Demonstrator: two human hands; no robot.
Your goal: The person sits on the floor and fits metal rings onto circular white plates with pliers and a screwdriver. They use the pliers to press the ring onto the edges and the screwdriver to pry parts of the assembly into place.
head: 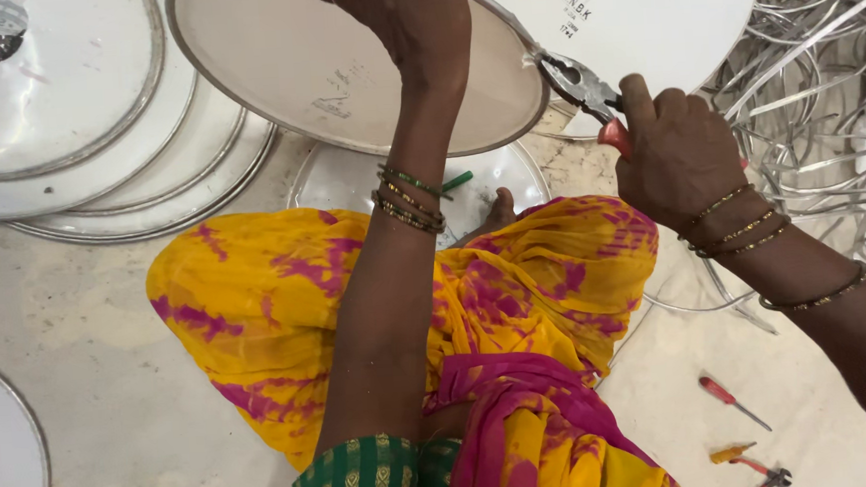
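Step in hand, by the look of it: trimming or crimping at the rim of a round cream-white drumhead with a thin metal hoop (pixel 342 69). It is held tilted above the person's lap.

Left hand (pixel 419 19) lies flat on top of the drumhead near its far edge, steadying it. Its fingers run out of the top of the picture, so whether they are spread cannot be told.

Right hand (pixel 678 148) is curled tight round the red handles of a pair of steel combination pliers (pixel 584 89). The jaws bite the hoop at the drumhead's right edge, beside a frayed white tuft.

Next move, as a judgement: it calls for a firm squeeze with the left hand countering, then turning the drumhead on to the next stretch of rim.

Markings: small dark print near the drumhead's centre. A second white disc (pixel 639 10) behind carries a dark line of print and a faint emblem. The stacked discs at upper left (pixel 53 86) show a grey round emblem on top.

Also around: tangled silver metal strips (pixel 825 99) at right, red-handled screwdrivers (pixel 733 403) on the floor at lower right.
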